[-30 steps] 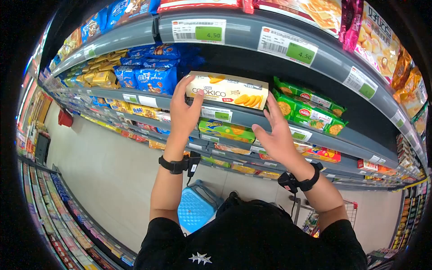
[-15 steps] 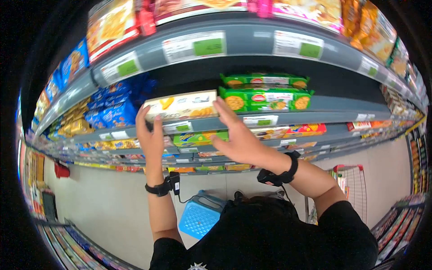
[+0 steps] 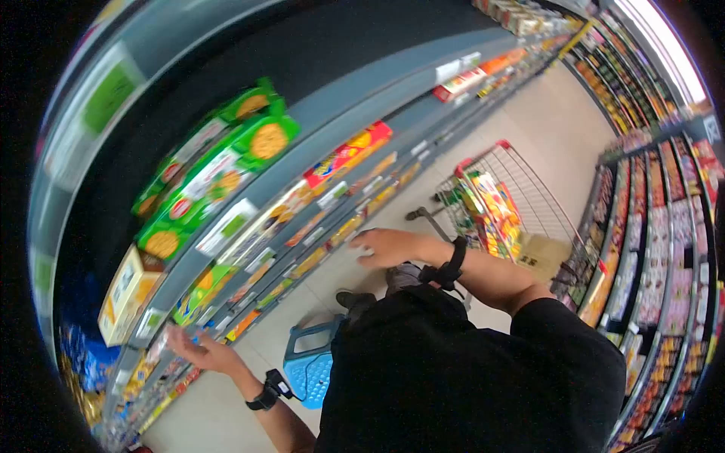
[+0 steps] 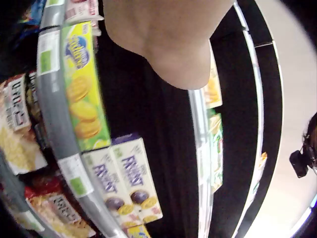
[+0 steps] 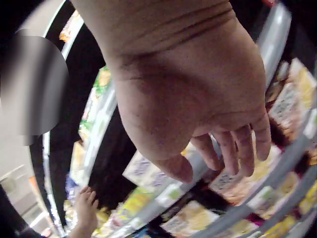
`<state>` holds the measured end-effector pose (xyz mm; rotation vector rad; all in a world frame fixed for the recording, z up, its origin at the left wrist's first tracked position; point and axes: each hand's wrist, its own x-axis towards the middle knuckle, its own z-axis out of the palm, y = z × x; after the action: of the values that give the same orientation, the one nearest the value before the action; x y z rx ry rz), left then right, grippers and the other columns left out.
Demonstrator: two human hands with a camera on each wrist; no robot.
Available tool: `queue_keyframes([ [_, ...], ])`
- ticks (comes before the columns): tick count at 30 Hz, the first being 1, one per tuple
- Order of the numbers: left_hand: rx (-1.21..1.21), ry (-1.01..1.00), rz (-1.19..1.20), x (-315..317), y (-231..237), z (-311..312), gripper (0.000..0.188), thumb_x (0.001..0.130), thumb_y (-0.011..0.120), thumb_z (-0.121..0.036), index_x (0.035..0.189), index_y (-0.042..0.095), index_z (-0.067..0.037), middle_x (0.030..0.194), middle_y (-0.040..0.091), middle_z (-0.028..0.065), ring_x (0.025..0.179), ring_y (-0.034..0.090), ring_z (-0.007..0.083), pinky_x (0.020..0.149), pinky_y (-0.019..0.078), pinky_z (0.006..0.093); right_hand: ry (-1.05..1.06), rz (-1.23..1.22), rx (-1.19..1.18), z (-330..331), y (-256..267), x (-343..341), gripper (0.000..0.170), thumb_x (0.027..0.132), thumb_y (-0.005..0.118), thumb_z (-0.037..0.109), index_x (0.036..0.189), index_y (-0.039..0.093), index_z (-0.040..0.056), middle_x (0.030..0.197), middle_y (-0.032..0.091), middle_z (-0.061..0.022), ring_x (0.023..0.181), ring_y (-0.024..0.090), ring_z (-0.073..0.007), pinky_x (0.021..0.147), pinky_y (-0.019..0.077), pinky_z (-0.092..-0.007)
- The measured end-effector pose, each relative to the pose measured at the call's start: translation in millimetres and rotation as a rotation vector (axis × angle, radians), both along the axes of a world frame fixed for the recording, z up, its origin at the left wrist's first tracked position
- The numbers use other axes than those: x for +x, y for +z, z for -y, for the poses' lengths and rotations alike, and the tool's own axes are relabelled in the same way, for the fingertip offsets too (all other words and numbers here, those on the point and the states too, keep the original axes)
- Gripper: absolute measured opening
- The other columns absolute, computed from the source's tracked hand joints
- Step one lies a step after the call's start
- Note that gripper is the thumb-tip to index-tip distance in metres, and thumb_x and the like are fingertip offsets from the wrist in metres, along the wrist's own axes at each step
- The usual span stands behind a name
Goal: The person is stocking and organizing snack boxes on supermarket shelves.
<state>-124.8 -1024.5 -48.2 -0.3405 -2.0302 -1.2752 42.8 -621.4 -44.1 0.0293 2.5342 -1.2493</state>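
Note:
A cream box of Cookico biscuits (image 3: 123, 298) sits on the shelf, beside green biscuit packs (image 3: 219, 189). Just below and to the right of that box, the left hand (image 3: 200, 352) is held near the shelf fronts with relaxed fingers and nothing in it. The right hand (image 3: 393, 248) hangs in front of the body, between the shelves and the cart. In the right wrist view the right hand's fingers (image 5: 242, 148) droop loosely, holding nothing. Only part of the left hand (image 4: 168, 44) appears in its own wrist view, its fingers hidden.
A shopping cart (image 3: 559, 185) with several packages stands to the right. A blue step stool (image 3: 308, 377) is on the floor near the person's feet. Lower shelves hold a red-and-yellow box (image 3: 349, 153) and a green box (image 3: 202, 291). More stocked shelving (image 3: 657, 279) lines the right side.
Both hands have let go of the Cookico box, which stays on the shelf beside the green packs. The right hand has drawn back from the shelf, and the head view has turned right toward the cart.

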Motion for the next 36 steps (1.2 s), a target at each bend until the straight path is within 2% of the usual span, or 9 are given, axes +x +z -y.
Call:
queue_keyframes([
  [2,0.072,-0.179,0.355,13,-45,-32,0.043,0.085,0.049,0.009,0.127,0.052,0.001,0.139,0.049,0.0164,0.125,0.051,0.0256,0.103,0.0412,0.0354,-0.22,0.0,0.125,-73,-95,54,0.05,0.084,0.064,0.023,0.124,0.056,-0.0047,0.125,0.059,-0.0253,0.113,0.06,-0.0373,0.099,0.0469,-0.0422],
  [9,0.044,-0.639,0.667,75,-45,-174,0.026,0.089,0.052,0.005,0.114,0.058,0.0,0.123,0.059,0.0122,0.103,0.06,0.0186,0.091,0.0473,0.0308,-1.187,0.013,0.598,-234,-169,269,0.06,0.072,0.071,0.017,0.122,0.045,-0.0044,0.119,0.055,-0.0288,0.107,0.055,-0.0474,0.091,0.0479,-0.0517],
  [14,-0.043,-0.84,0.748,98,9,-277,0.023,0.09,0.057,0.001,0.113,0.059,0.0,0.113,0.062,0.0114,0.099,0.062,0.0188,0.091,0.0482,0.032,-1.142,0.189,0.433,-267,-208,333,0.049,0.08,0.059,0.016,0.124,0.049,-0.0042,0.105,0.061,-0.0354,0.1,0.062,-0.047,0.086,0.0498,-0.0524],
  [21,-0.132,-1.173,0.729,165,108,-460,0.026,0.09,0.064,-0.013,0.113,0.061,0.001,0.11,0.063,0.0128,0.103,0.062,0.0214,0.093,0.0477,0.0344,-1.015,0.382,0.241,-298,-138,337,0.046,0.079,0.065,0.024,0.108,0.053,-0.0097,0.1,0.063,-0.0333,0.095,0.063,-0.0464,0.083,0.0507,-0.0509],
  [25,-0.156,-1.735,0.545,215,193,-541,0.055,0.085,0.073,-0.039,0.121,0.06,0.001,0.121,0.063,0.0165,0.112,0.06,0.0303,0.098,0.0456,0.0416,-0.764,0.389,0.09,-331,-145,370,0.046,0.079,0.063,0.032,0.109,0.063,-0.0035,0.1,0.066,-0.0295,0.092,0.065,-0.0444,0.083,0.0515,-0.0485],
  [27,-0.002,-2.11,0.597,236,220,-568,0.071,0.081,0.074,-0.048,0.13,0.056,0.0,0.129,0.059,0.0187,0.116,0.059,0.0333,0.101,0.0445,0.0436,-0.766,0.373,-0.093,-364,-177,381,0.036,0.08,0.068,0.032,0.098,0.072,0.002,0.085,0.072,-0.0175,0.082,0.069,-0.027,0.077,0.0528,-0.0383],
  [30,0.334,-2.496,0.846,261,230,-580,0.116,0.067,0.072,-0.075,0.145,0.038,0.003,0.142,0.039,0.0367,0.132,0.043,0.0445,0.106,0.0386,0.0504,-0.926,0.311,0.007,-397,-249,369,0.042,0.08,0.072,0.03,0.101,0.069,-0.006,0.082,0.071,-0.0192,0.078,0.069,-0.0241,0.071,0.0544,-0.036],
  [32,0.862,-2.525,0.748,316,229,-593,0.127,0.063,0.074,-0.077,0.147,0.031,0.009,0.146,0.032,0.0393,0.134,0.037,0.0513,0.105,0.0382,0.0542,-0.971,0.402,-0.004,-406,-245,360,0.045,0.08,0.073,0.03,0.099,0.066,-0.0102,0.08,0.07,-0.02,0.068,0.068,-0.0231,0.061,0.0541,-0.0355],
  [36,0.891,-2.483,0.793,331,248,-597,0.129,0.062,0.072,-0.079,0.147,0.029,0.008,0.147,0.03,0.0386,0.136,0.035,0.0503,0.106,0.0366,0.0538,-0.932,0.642,-0.365,-417,-304,378,0.04,0.081,0.073,0.031,0.094,0.064,-0.0064,0.068,0.061,-0.0103,0.052,0.059,-0.022,0.047,0.05,-0.0361],
])
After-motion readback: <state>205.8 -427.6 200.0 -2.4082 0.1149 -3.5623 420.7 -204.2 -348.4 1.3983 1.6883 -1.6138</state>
